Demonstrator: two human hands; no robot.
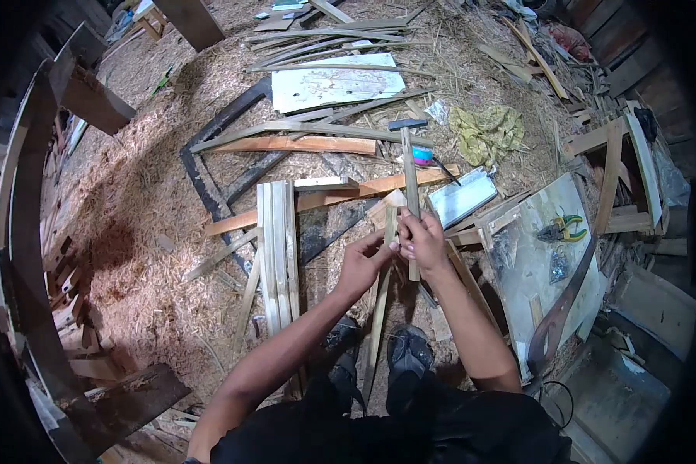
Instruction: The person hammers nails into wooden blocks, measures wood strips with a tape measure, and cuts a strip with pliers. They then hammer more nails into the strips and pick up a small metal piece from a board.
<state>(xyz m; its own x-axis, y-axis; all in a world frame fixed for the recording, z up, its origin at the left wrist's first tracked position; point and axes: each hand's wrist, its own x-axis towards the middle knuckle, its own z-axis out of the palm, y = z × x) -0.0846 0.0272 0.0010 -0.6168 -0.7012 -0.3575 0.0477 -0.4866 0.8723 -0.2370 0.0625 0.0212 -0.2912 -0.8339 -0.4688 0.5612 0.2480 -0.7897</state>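
Note:
My left hand (pixel 363 265) is closed around a thin wooden strip (pixel 378 317), which rises past the thumb and runs down between my shoes. In my right hand (pixel 425 246) is a hammer (pixel 410 174), gripped low on its wooden handle, with the dark metal head pointing away from me. The right fingertips meet the left ones at the strip's upper part; what lies between them is too small to make out. Left of my hands stands a bundle of pale wooden slats (pixel 275 251). An orange-brown board (pixel 317 199) lies beyond them.
Wood shavings cover the floor. At right, pliers (pixel 562 228) with yellow-green handles and a small clear bag (pixel 558 264) lie on a pale panel (pixel 518 267). Farther off are a yellow cloth (pixel 486 134), a white board (pixel 337 82) and a dark frame (pixel 201 174). Upright planks (pixel 93 97) stand at left.

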